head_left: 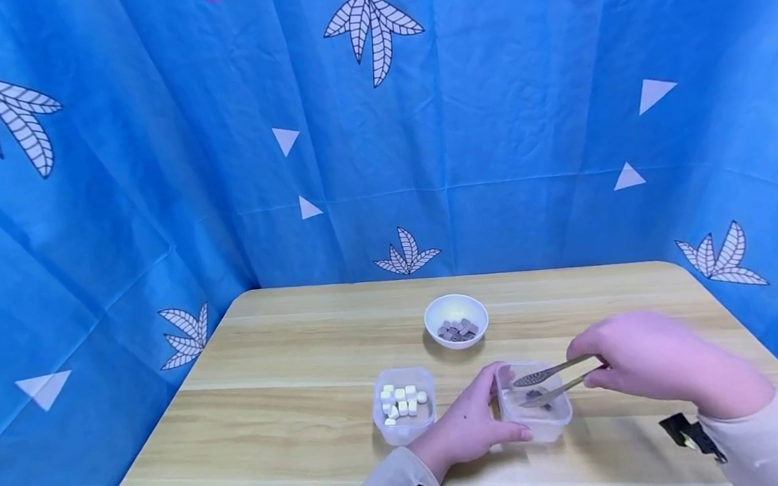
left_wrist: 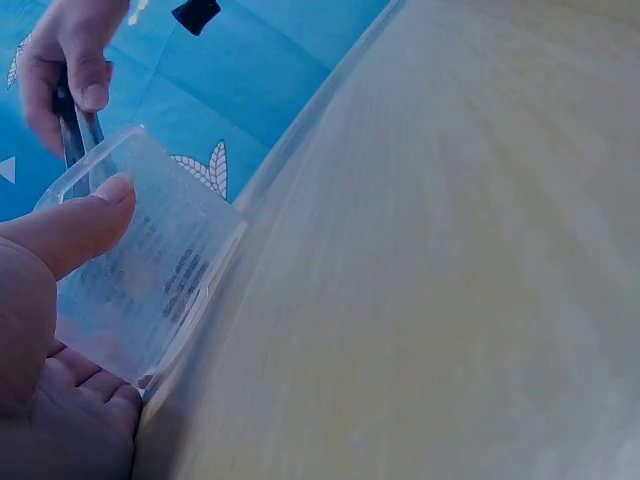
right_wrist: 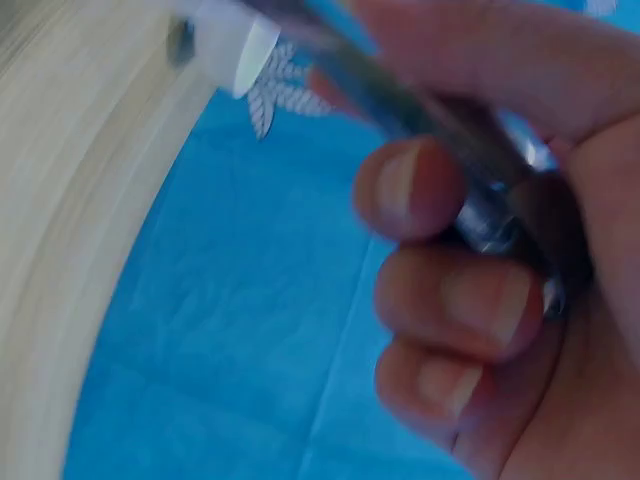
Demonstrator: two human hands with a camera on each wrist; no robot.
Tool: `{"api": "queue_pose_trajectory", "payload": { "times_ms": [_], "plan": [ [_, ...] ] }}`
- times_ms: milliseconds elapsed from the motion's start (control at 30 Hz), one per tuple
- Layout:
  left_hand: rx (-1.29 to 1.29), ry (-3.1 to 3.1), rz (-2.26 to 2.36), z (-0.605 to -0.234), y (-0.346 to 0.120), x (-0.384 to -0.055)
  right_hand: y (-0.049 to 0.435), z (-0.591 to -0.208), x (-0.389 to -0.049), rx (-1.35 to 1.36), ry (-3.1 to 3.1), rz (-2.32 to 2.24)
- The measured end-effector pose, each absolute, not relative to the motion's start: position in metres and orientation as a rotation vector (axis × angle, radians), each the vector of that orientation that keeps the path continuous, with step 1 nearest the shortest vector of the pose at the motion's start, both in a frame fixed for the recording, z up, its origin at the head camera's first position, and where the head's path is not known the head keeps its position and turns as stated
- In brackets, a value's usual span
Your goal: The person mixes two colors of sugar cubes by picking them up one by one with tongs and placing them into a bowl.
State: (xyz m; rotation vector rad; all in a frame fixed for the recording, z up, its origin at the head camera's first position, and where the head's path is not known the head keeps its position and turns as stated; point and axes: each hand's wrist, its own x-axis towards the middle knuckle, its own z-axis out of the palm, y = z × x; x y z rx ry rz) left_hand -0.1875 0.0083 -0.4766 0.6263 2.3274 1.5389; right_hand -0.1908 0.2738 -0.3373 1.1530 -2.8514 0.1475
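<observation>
Metal tongs (head_left: 556, 369) pinched in the right hand (head_left: 638, 356), arms spread — tips by dark bits (head_left: 534, 395) inside a clear tub (head_left: 548, 433), that hand's half-past-eight. Left hand (head_left: 470, 425) grips the tub. From the tub: white cubes (head_left: 403, 408) at nine o'clock, white bowl (head_left: 453, 305) around half-past-ten.

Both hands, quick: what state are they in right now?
Left hand: closed, holding the right tub by its side.
Right hand: closed, holding the tongs, tips apart.
</observation>
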Motion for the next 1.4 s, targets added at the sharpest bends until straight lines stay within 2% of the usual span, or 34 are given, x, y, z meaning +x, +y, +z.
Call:
{"api": "queue_pose_trajectory", "payload": {
  "times_ms": [300,633,967,1200,1400],
  "plan": [
    [0.645,2.348,1.532,-0.480,0.007,-0.188,0.243,-0.338,-0.181,1.022,-2.872,-0.074],
    [0.662,2.326,1.539,-0.482,0.009,-0.189,0.248,-0.340,-0.179,1.128,-2.847,0.099],
    [0.637,2.333,1.534,-0.481,0.008,-0.191,0.235,-0.332,-0.175,0.923,-2.941,-0.128],
    [0.641,2.343,1.529,-0.480,0.007,-0.190,0.233,-0.331,-0.173,0.974,-2.862,-0.169],
    [0.645,2.334,1.526,-0.480,0.009,-0.188,0.249,-0.325,-0.173,1.030,-2.865,0.005]
  ]
}}
